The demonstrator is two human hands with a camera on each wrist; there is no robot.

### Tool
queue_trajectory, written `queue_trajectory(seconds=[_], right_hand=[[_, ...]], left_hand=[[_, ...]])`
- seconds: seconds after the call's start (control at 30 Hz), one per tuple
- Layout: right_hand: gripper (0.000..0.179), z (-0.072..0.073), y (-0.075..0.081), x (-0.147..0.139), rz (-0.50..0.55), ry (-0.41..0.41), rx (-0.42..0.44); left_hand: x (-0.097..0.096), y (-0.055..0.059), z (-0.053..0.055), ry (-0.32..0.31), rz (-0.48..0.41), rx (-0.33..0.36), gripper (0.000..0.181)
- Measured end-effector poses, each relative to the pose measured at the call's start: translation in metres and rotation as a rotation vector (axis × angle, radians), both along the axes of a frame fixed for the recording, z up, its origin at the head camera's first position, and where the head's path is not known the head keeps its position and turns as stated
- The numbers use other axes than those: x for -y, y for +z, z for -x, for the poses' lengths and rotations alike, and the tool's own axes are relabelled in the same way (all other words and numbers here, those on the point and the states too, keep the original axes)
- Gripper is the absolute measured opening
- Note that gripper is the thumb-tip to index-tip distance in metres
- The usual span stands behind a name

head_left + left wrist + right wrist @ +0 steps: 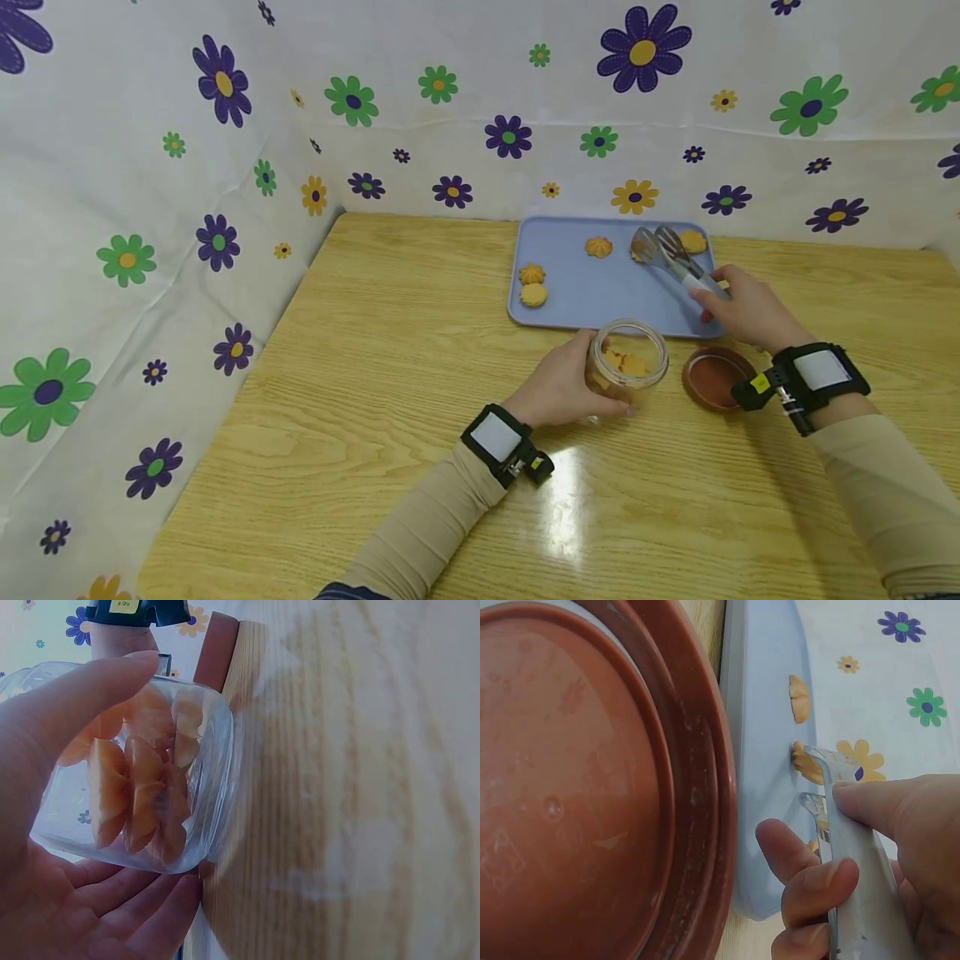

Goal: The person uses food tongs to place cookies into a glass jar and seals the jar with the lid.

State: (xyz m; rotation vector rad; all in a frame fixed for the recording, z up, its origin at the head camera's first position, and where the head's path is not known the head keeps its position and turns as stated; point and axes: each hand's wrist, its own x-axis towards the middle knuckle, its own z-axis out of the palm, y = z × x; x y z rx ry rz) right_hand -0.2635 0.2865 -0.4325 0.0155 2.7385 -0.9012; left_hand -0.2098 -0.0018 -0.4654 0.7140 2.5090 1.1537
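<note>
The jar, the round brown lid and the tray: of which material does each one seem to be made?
Jar: clear and glossy, glass or hard plastic; the cookies show through its wall. Lid: probably moulded plastic, slightly shiny, with raised rings and soft reflections. Tray: likely plastic with a satin look, judging by its even blue colour and rounded corners; coated metal remains possible.

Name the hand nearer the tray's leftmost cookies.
Left. The left hand is in front and right of those cookies; the right hand is farther, at the right end of the tray.

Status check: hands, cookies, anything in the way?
Left hand holds glass jar, cookies inside. Right hand grips tongs over blue tray. Brown lid beside jar, not covering it.
</note>
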Motion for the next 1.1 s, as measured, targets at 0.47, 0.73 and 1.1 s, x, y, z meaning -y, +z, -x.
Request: queue_trajectory(seconds=[0.47,0.73,1.1], right_hand=[[0.055,-0.002,-0.003,0.007,-0.010,0.026,-0.048],[0.048,-0.003,-0.006,0.003,-0.027,0.035,-0.060],[0.052,-0.014,0.003,-0.001,0.005,0.017,-0.105]], left_hand=[[0.000,0.000,0.000,-0.001,-0.012,0.006,0.099],[-0.001,0.001,-0.001,-0.005,-0.015,0.004,0.099],[-0.001,0.001,-0.001,-0.002,0.000,-0.008,0.097]])
